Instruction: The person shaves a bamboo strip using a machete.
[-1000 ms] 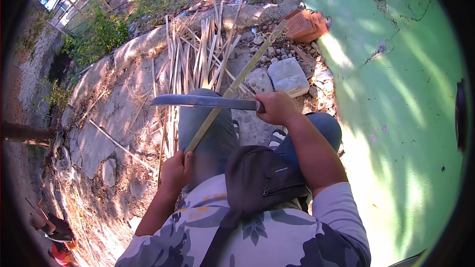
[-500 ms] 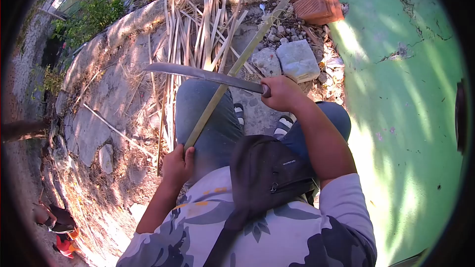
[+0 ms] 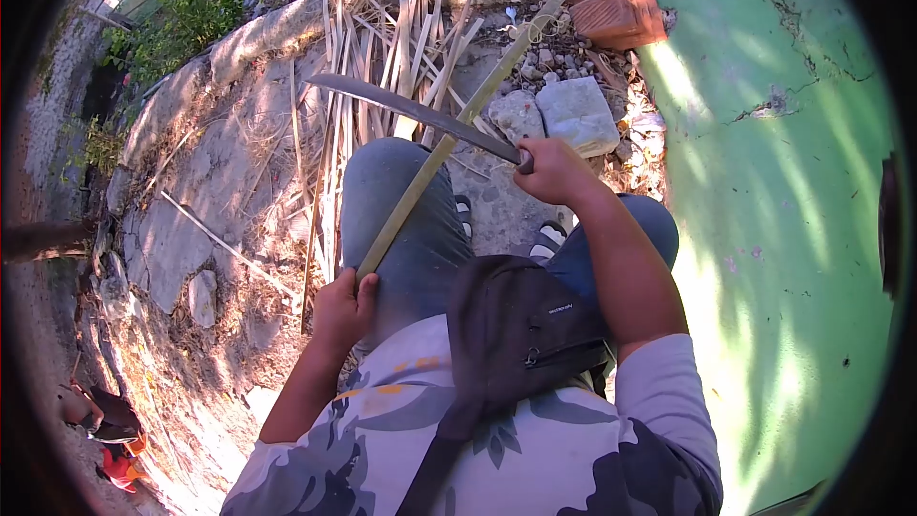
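My left hand [image 3: 345,309] is closed around the lower end of a long greenish bamboo strip [image 3: 408,201]. The strip slants up and to the right over my left knee, with thin curled shavings near its far end. My right hand [image 3: 551,172] grips the handle of a long machete [image 3: 411,109]. Its blade points to the upper left and crosses over the strip beyond my knee. Whether blade and strip touch is hard to tell.
Several split bamboo strips [image 3: 406,48] lie in a pile beyond my knees. Right of them are a pale stone block [image 3: 577,116] and an orange brick-like block [image 3: 616,17]. A green wall [image 3: 764,229] stands at the right. Another person [image 3: 113,420] is at the lower left.
The machete has moved along the strip and its blade now tilts more steeply, tip up to the left. The view has shifted a little. Both hands keep their hold.
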`<control>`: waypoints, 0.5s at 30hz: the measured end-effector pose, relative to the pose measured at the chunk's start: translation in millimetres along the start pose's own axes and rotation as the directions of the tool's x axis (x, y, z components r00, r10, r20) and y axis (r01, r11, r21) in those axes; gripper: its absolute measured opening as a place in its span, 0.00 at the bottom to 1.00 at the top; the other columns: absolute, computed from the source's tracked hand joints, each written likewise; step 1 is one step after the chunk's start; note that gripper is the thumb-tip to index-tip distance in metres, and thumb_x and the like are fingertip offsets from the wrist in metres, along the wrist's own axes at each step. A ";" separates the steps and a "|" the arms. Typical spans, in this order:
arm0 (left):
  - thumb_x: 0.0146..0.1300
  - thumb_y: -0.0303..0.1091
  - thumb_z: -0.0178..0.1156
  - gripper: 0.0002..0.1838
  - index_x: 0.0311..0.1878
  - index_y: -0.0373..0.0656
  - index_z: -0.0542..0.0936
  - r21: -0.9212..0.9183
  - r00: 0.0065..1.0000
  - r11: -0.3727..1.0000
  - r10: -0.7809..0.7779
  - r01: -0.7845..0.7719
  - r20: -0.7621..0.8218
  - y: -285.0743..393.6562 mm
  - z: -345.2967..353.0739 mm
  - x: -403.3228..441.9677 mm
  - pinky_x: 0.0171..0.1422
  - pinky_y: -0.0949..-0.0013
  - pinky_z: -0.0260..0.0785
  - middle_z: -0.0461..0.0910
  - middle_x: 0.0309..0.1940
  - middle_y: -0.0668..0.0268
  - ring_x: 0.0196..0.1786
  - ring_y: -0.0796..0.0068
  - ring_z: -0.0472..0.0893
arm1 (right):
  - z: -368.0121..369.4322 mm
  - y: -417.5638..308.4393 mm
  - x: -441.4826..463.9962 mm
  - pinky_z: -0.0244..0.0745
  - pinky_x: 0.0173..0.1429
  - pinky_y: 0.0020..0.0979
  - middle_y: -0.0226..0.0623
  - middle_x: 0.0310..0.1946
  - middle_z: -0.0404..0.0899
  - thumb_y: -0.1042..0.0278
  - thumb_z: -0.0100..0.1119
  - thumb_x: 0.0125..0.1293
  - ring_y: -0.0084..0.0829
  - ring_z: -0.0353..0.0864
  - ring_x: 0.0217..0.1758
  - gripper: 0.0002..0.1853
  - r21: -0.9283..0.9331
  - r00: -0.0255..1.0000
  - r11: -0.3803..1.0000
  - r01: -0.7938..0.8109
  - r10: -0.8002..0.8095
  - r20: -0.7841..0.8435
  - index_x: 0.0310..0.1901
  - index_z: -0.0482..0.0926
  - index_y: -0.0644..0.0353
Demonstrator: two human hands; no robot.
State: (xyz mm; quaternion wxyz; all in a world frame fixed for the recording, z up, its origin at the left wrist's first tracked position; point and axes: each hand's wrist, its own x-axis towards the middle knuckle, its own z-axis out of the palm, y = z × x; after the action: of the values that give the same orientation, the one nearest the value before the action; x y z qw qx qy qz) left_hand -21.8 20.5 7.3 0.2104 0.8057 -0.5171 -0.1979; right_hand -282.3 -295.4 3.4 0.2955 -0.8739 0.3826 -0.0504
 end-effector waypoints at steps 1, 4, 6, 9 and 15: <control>0.76 0.52 0.56 0.25 0.31 0.39 0.72 -0.002 1.000 1.000 0.007 -0.007 0.003 0.1 0.8 -0.4 0.28 0.47 0.66 0.74 0.18 0.49 0.24 0.39 0.78 | 1.0 -6.6 -5.3 0.80 0.49 0.50 0.47 0.36 0.86 0.60 0.64 0.56 0.53 0.86 0.44 0.13 0.019 0.999 0.999 0.032 -0.032 0.003 0.42 0.83 0.55; 0.76 0.52 0.56 0.25 0.31 0.39 0.72 -0.024 1.000 1.000 -0.009 0.009 0.013 0.3 3.7 0.2 0.28 0.47 0.66 0.75 0.18 0.48 0.24 0.39 0.78 | 3.9 -27.2 -14.2 0.80 0.48 0.50 0.47 0.33 0.85 0.62 0.64 0.56 0.53 0.86 0.43 0.12 -0.143 0.994 0.986 0.089 -0.079 0.080 0.40 0.82 0.57; 0.76 0.51 0.56 0.25 0.30 0.39 0.72 -0.018 1.000 1.000 -0.004 0.004 -0.011 -1.7 6.6 -0.5 0.28 0.47 0.66 0.75 0.18 0.48 0.24 0.39 0.77 | 3.9 -19.1 -8.8 0.79 0.47 0.49 0.49 0.33 0.85 0.63 0.63 0.56 0.53 0.86 0.42 0.11 -0.135 0.991 0.985 0.105 -0.091 0.101 0.39 0.82 0.58; 0.76 0.51 0.56 0.25 0.30 0.39 0.71 -0.031 1.000 1.000 -0.006 0.006 -0.019 1.4 6.4 -1.5 0.28 0.47 0.66 0.75 0.18 0.48 0.24 0.39 0.77 | -3.0 2.4 1.5 0.78 0.47 0.48 0.51 0.33 0.84 0.64 0.62 0.57 0.54 0.85 0.41 0.11 0.048 0.995 0.997 -0.069 0.065 0.077 0.38 0.82 0.60; 0.77 0.50 0.56 0.25 0.30 0.38 0.71 -0.008 1.000 1.000 0.001 0.000 0.010 -0.9 1.4 0.1 0.28 0.47 0.65 0.74 0.18 0.49 0.24 0.39 0.77 | -6.0 9.1 5.5 0.78 0.48 0.47 0.53 0.34 0.84 0.64 0.61 0.58 0.55 0.84 0.41 0.11 0.109 0.998 0.993 -0.055 0.052 0.031 0.38 0.83 0.61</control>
State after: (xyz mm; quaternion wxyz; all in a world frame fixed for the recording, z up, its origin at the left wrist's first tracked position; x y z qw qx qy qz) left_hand -21.8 20.6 5.6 0.2110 0.8037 -0.5176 -0.2040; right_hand -286.2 -307.0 2.5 0.3497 -0.8464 0.3983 -0.0510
